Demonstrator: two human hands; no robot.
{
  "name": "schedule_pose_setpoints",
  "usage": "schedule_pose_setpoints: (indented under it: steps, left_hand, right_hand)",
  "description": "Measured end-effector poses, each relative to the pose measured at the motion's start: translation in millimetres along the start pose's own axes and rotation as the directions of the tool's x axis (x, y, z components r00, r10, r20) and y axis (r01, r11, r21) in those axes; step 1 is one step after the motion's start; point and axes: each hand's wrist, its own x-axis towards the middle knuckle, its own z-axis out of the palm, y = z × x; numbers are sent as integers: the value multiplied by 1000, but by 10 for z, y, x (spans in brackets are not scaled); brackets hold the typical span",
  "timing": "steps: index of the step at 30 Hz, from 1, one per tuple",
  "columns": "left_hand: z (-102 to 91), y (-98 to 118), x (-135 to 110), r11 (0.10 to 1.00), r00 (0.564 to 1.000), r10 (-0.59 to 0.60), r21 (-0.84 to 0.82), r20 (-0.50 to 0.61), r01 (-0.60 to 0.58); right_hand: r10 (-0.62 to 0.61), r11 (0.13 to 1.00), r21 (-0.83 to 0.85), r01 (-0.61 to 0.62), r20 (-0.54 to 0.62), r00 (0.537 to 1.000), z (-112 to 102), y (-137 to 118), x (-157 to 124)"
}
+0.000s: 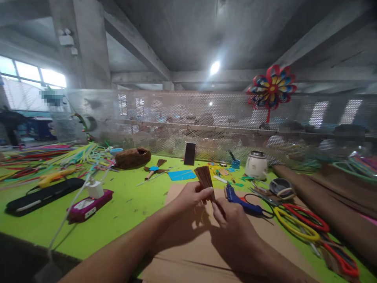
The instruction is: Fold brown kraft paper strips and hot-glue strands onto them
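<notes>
A fan-shaped piece of brown, finely slit paper (204, 176) stands upright between my two hands over a tan board (182, 243). My left hand (193, 196) pinches it from the left, with the thumb across its lower part. Closed around its narrow lower end is my right hand (231, 214); what its fingertips cover is hidden. A blue glue gun (243, 201) lies just right of my right hand. Beyond the hands are a blue sheet (182, 175) and a small brown fringed piece with a blue middle (154, 169).
Scissors with yellow (296, 224) and red handles (306, 217) lie at the right, beside brown sheets (318, 196). A purple power strip (90, 205) with a white cable and a black case (44, 195) are at left. A white jar (256, 165) stands before the mesh partition (176, 118).
</notes>
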Motion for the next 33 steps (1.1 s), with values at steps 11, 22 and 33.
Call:
schedule_pose_setpoints:
  steps: [11, 22, 33]
  left_hand:
    - [-83, -23, -92, 792, 956, -182, -542, 230, 281]
    - [-69, -74, -77, 967, 926, -212, -72, 312, 246]
    - [-105, -88, -81, 952, 901, -281, -20, 330, 304]
  right_hand:
    - [191, 908, 399, -126, -127, 973, -131, -21, 102]
    - [-96, 978, 179, 105, -55, 994, -439, 303, 265]
    - [-128, 949, 312, 47, 245, 961, -450, 335, 254]
